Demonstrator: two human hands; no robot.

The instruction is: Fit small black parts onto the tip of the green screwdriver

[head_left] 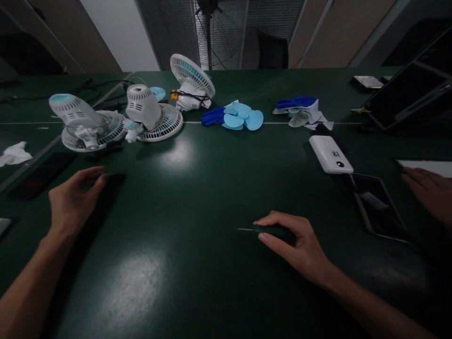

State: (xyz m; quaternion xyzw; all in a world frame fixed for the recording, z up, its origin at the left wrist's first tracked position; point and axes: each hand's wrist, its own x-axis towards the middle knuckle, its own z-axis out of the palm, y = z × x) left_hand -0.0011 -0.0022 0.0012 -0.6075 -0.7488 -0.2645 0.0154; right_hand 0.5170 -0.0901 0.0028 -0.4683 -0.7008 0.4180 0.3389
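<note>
My right hand is closed around the dark handle of a screwdriver, whose thin metal shaft points left just over the green table. At the left, my left hand is bent into a pinch, thumb and fingertips close together. A small dark object is right by those fingertips; what it is, and whether they grip it, I cannot make out. Beyond that hand, a white fan and a second white fan lie grille-down on the table.
Behind them a third fan leans back. Light-blue fan blades lie by a blue glove; more gloves are further right. A white power bank and a phone lie near another person's hand.
</note>
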